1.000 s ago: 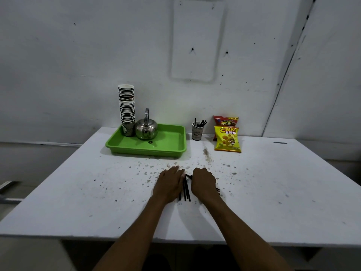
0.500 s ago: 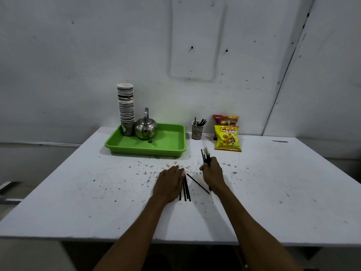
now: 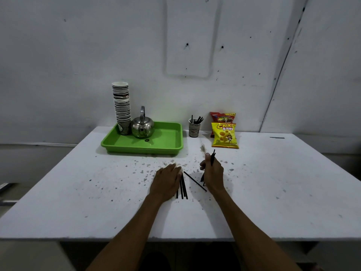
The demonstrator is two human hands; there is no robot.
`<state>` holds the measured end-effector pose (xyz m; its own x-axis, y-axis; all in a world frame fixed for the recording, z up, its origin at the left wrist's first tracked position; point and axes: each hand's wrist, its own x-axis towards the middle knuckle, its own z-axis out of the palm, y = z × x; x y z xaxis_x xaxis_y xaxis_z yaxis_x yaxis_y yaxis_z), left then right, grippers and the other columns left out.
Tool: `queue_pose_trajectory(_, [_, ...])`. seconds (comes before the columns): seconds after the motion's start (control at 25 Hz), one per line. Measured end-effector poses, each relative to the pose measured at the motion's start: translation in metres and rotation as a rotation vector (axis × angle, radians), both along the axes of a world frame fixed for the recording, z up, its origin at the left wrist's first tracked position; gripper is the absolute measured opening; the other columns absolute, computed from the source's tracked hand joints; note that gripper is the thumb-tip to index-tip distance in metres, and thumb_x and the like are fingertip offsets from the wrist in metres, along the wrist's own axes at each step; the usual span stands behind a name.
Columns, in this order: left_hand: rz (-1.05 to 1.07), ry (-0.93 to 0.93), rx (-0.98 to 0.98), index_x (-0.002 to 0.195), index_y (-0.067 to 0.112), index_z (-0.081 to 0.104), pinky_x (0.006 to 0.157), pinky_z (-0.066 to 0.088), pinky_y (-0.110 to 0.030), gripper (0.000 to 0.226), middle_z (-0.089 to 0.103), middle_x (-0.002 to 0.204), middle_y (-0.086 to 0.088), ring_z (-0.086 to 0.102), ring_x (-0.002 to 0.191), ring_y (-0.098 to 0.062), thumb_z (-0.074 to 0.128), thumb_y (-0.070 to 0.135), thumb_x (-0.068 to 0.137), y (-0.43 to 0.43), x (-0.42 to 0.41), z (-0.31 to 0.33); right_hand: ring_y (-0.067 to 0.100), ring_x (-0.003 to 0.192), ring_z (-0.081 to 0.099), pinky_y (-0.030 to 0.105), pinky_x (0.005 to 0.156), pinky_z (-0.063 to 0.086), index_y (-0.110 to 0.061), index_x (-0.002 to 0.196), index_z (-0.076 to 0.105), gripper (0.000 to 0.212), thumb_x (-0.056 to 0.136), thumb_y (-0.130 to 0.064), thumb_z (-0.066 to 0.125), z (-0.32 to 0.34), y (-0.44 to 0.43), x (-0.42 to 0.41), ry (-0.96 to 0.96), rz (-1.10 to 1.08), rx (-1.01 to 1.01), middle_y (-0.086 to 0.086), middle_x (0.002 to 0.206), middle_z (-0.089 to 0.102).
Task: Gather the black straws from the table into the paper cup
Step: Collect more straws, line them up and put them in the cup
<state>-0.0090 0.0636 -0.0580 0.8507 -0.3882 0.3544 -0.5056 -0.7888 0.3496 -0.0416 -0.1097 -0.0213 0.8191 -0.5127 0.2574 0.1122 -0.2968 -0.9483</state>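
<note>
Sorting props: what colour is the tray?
Bright green tray, seen in the head view.

The white table (image 3: 78, 192), flecked with dark specks, carries a green tray (image 3: 166, 142) at the back left, with a paper cup (image 3: 194, 127) of black straws just to its right and two snack bags (image 3: 224, 134) beyond that. Near the front middle, loose black straws (image 3: 183, 187) lie on the surface, one (image 3: 195, 181) angled apart. A flat left hand (image 3: 166, 182) rests on the tabletop, touching them.
</note>
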Motion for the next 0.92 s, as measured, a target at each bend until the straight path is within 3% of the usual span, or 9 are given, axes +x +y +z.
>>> queue_pose_trajectory(0.08, [0.002,-0.012,-0.008,0.141,0.020,0.049,0.117,0.023,-0.038,0.044,0.046,0.151,-0.002,0.035,0.143,-0.016,0.029,0.035,0.105,-0.001,0.000,-0.001,0.016,0.057,0.055,0.032,0.053,0.041,-0.010,0.072,0.057,0.048,0.101,-0.044,0.038,-0.009,-0.004,-0.003,0.043,-0.082,-0.279,0.000,0.060,0.055])
queue_pose_trajectory(0.16, [0.001,-0.008,-0.009,0.141,0.020,0.049,0.118,0.024,-0.039,0.044,0.046,0.151,-0.002,0.036,0.143,-0.017,0.029,0.036,0.105,-0.002,0.000,-0.002,0.014,0.054,0.050,0.032,0.052,0.034,-0.014,0.068,0.051,0.043,0.100,-0.041,0.043,-0.012,-0.010,-0.006,-0.016,-0.139,-0.402,0.000,0.060,0.052])
queue_pose_trajectory(0.28, [-0.017,-0.004,-0.051,0.141,0.021,0.049,0.118,0.027,-0.040,0.043,0.045,0.152,-0.004,0.035,0.144,-0.017,0.033,0.035,0.104,-0.001,0.004,-0.005,0.007,0.046,0.040,0.028,0.052,0.028,-0.019,0.056,0.040,0.046,0.099,-0.033,0.052,-0.012,-0.017,-0.008,-0.071,-0.093,-0.451,-0.003,0.050,0.041])
queue_pose_trajectory(0.36, [-0.026,0.004,-0.152,0.141,0.022,0.050,0.119,0.029,-0.040,0.043,0.043,0.153,-0.005,0.033,0.145,-0.019,0.039,0.035,0.101,-0.004,0.006,-0.001,0.009,0.043,0.043,0.028,0.050,0.030,-0.021,0.049,0.037,0.054,0.096,-0.036,0.056,-0.008,-0.021,-0.005,-0.054,-0.065,-0.394,-0.003,0.044,0.041])
queue_pose_trajectory(0.48, [-0.107,0.038,-0.358,0.139,0.020,0.052,0.115,0.034,-0.037,0.049,0.050,0.148,-0.003,0.043,0.139,-0.019,0.061,0.031,0.093,-0.021,-0.001,0.017,0.018,0.049,0.056,0.030,0.056,0.039,-0.002,0.052,0.054,0.057,0.093,-0.042,0.060,0.007,-0.024,0.004,-0.014,-0.068,-0.292,0.009,0.048,0.055])
queue_pose_trajectory(0.68, [-0.309,0.324,-0.564,0.132,0.014,0.060,0.096,0.056,-0.034,0.052,0.070,0.124,-0.004,0.065,0.113,-0.009,0.073,0.019,0.082,-0.057,-0.016,0.032,0.024,0.066,0.068,0.036,0.069,0.049,-0.001,0.064,0.067,0.056,0.088,-0.051,0.062,0.020,-0.028,0.016,0.061,-0.037,-0.275,0.014,0.063,0.070])
queue_pose_trajectory(0.8, [-0.290,0.322,-0.667,0.114,0.017,0.073,0.084,0.058,-0.028,0.031,0.078,0.103,-0.003,0.072,0.093,-0.007,0.074,0.018,0.083,-0.068,-0.022,0.028,0.021,0.066,0.068,0.034,0.073,0.050,-0.007,0.059,0.066,0.051,0.087,-0.050,0.064,0.021,-0.030,0.017,0.088,-0.013,-0.273,0.007,0.062,0.070])
queue_pose_trajectory(0.92, [-0.249,0.304,-0.709,0.085,0.015,0.077,0.063,0.050,-0.034,0.013,0.076,0.074,-0.006,0.064,0.063,-0.010,0.074,0.028,0.081,-0.072,-0.022,0.025,0.016,0.061,0.067,0.032,0.072,0.049,-0.007,0.062,0.070,0.048,0.087,-0.048,0.066,0.022,-0.029,0.013,0.107,0.032,-0.318,-0.001,0.058,0.066])
